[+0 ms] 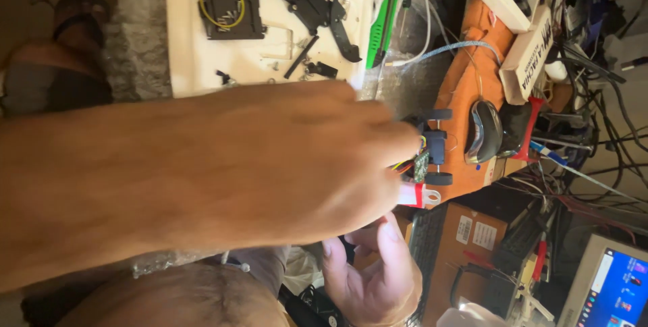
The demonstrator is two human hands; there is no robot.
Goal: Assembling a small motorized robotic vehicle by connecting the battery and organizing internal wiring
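— Where the fingers end, what sits there?

— A small wheeled device (435,146), dark, with black wheels, lying on the edge of an orange cloth (466,84) just right of the frame's centre. A green circuit board (422,165) and coloured wires (403,164) show at its near side.

— And which hand is on it?

— The left hand (304,158), whose forearm fills the picture's middle. Its fingers lie close together and stretched out, the tips touching the device. Whether they pinch it cannot be told; the tips are blurred.

— The other hand?

— The right hand (371,273) hangs lower, below the left, apart from the device. Its fingers are loosely curled, the palm cupped. Something dark shows by its fingers, but whether the hand holds it cannot be told.

— What lies close by?

— A red-and-white piece (420,196) sits just below the device. A computer mouse (484,131) rests on the cloth just beyond it. Under the cloth's edge stands a cardboard box (466,239).

— Farther out?

— Above the forearm lies a white board (270,50) carrying black parts (310,6) and a yellow ring (226,3) set in a black frame. A green tool (385,16) lies beside the board. A lit monitor (617,293) stands in the bottom right corner, with tangled cables (601,118) above it.
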